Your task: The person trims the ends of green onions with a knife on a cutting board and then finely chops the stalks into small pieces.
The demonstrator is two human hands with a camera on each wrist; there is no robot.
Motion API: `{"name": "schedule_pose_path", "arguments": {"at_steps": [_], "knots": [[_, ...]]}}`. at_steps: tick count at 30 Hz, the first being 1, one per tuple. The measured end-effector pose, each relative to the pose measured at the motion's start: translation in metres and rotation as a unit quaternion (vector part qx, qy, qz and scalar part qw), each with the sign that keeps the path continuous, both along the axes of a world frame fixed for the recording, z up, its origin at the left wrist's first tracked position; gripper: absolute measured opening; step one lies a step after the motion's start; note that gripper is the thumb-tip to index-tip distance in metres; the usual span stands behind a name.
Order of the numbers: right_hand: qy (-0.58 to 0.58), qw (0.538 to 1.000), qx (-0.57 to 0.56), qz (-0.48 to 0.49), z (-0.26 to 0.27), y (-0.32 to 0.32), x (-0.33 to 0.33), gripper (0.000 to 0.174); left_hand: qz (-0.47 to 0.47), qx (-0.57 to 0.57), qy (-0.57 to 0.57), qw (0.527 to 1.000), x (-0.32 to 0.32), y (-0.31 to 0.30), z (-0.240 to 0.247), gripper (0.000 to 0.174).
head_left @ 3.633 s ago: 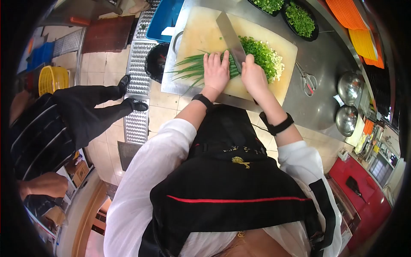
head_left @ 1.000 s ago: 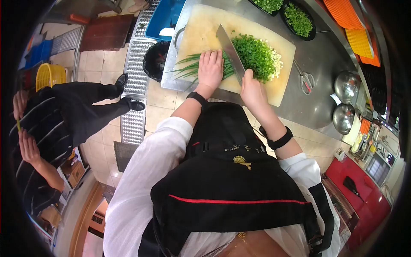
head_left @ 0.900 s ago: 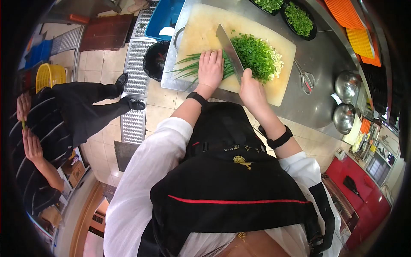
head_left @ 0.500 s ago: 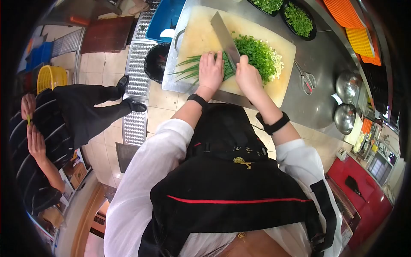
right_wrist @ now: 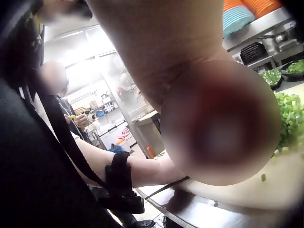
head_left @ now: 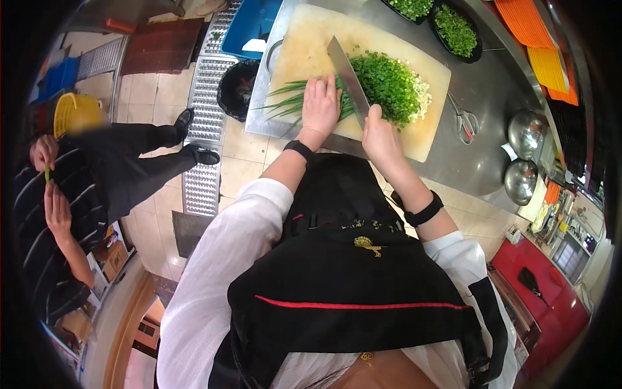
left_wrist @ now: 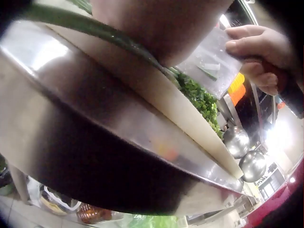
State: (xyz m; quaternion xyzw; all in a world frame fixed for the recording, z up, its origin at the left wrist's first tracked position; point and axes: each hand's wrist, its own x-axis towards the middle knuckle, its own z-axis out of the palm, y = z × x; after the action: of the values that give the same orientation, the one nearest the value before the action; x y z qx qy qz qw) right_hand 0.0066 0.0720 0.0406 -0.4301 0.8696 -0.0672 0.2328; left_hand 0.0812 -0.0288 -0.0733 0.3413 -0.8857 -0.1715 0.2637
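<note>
On the pale cutting board [head_left: 311,35], my left hand [head_left: 320,107] holds down a bunch of long scallions [head_left: 288,100], its fingers over the stalks and their green tips fanning out to the left. My right hand [head_left: 382,137] grips a cleaver [head_left: 348,79] by its handle. Its broad blade slants across the board, between the left hand and a heap of chopped scallions [head_left: 382,81], bright green turning white at the right side. The left wrist view shows the blade [left_wrist: 213,59] upright, with a green scrap stuck to its face.
Scissors [head_left: 463,120] and two metal bowls [head_left: 526,133] lie right of the board on the steel counter [head_left: 476,81]. Black bowls of chopped greens [head_left: 457,29] stand behind. Left are a blue bin [head_left: 253,26], a black-lined bin [head_left: 236,91] and another person [head_left: 71,201] holding something green.
The chopped heap has grown and the left hand has shifted slightly left along the stalks since the oldest frame. The cleaver swung left half a second ago and is now back to the right.
</note>
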Motion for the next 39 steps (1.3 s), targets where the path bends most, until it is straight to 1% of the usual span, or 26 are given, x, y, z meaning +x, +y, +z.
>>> {"name": "schedule_pose_path", "arguments": {"at_steps": [4, 6, 7, 10, 12, 14, 17, 19, 20, 22, 23, 24, 26, 27, 29, 30, 32, 36, 38, 39], "knots": [[-0.02, 0.999, 0.039, -0.015, -0.005, -0.015, 0.002, 0.014, -0.011, -0.008, -0.004, 1.0, 0.0, -0.002, -0.002, 0.038], [-0.012, 0.999, -0.008, -0.036, -0.016, -0.031, 0.0, 0.015, -0.014, -0.01, -0.003, 1.0, 0.002, -0.003, -0.002, 0.037], [0.017, 0.997, -0.068, -0.022, -0.028, -0.035, -0.002, 0.017, -0.019, -0.015, 0.001, 1.0, 0.001, -0.003, -0.002, 0.036], [0.018, 0.997, -0.067, -0.028, -0.035, -0.037, -0.01, 0.017, -0.01, -0.007, -0.017, 1.0, 0.001, -0.002, 0.0, 0.034], [0.009, 0.997, -0.076, -0.028, -0.028, -0.029, -0.016, 0.017, -0.008, -0.01, -0.01, 1.0, -0.001, -0.004, 0.001, 0.035], [-0.001, 0.998, -0.054, -0.014, -0.025, -0.015, -0.02, 0.017, -0.006, -0.003, -0.008, 1.0, -0.001, -0.001, 0.001, 0.035], [0.012, 0.997, -0.069, -0.017, -0.03, -0.006, -0.026, 0.017, -0.007, -0.008, -0.024, 1.0, -0.004, -0.002, 0.002, 0.035], [0.012, 0.996, -0.081, -0.019, -0.032, -0.006, -0.028, 0.017, -0.005, 0.005, 0.014, 1.0, -0.007, -0.002, 0.006, 0.037], [0.016, 0.997, -0.076, -0.017, -0.033, -0.006, -0.028, 0.017, -0.006, 0.006, 0.013, 1.0, -0.008, -0.003, 0.007, 0.037], [0.017, 0.997, -0.07, -0.018, -0.032, -0.005, -0.027, 0.017, -0.026, 0.097, 0.039, 0.994, -0.003, -0.01, 0.013, 0.04], [0.019, 0.998, -0.06, -0.019, -0.032, -0.006, -0.026, 0.018, -0.035, 0.134, 0.045, 0.989, -0.001, -0.015, 0.015, 0.046], [0.021, 0.998, -0.051, -0.021, -0.032, -0.007, -0.026, 0.019, -0.036, 0.132, 0.042, 0.99, 0.002, -0.017, 0.022, 0.046], [0.023, 0.998, -0.052, -0.023, -0.032, -0.008, -0.026, 0.019, -0.078, 0.13, -0.023, 0.988, 0.008, -0.017, 0.037, 0.059], [0.026, 0.998, -0.049, -0.024, -0.032, -0.007, -0.026, 0.019, -0.079, 0.129, -0.024, 0.988, 0.012, -0.014, 0.042, 0.059], [0.027, 0.998, -0.05, -0.025, -0.032, -0.007, -0.025, 0.019, -0.128, 0.059, -0.056, 0.988, 0.019, -0.011, 0.048, 0.072], [0.029, 0.998, -0.049, -0.026, -0.032, -0.008, -0.025, 0.019, -0.127, 0.058, -0.056, 0.989, 0.021, -0.011, 0.046, 0.072], [0.027, 0.998, -0.056, -0.022, -0.033, -0.007, -0.026, 0.019, -0.141, 0.048, -0.065, 0.987, 0.025, -0.008, 0.036, 0.08], [0.033, 0.998, -0.057, -0.001, -0.029, -0.007, -0.032, 0.019, -0.148, 0.073, -0.045, 0.985, 0.021, -0.013, 0.028, 0.078], [0.026, 0.998, -0.058, -0.002, -0.03, -0.008, -0.034, 0.018, -0.152, 0.082, -0.028, 0.985, 0.016, -0.017, 0.026, 0.07], [0.02, 0.998, -0.059, -0.002, -0.03, -0.008, -0.036, 0.018, -0.151, 0.081, -0.027, 0.985, 0.013, -0.017, 0.027, 0.07]]}}
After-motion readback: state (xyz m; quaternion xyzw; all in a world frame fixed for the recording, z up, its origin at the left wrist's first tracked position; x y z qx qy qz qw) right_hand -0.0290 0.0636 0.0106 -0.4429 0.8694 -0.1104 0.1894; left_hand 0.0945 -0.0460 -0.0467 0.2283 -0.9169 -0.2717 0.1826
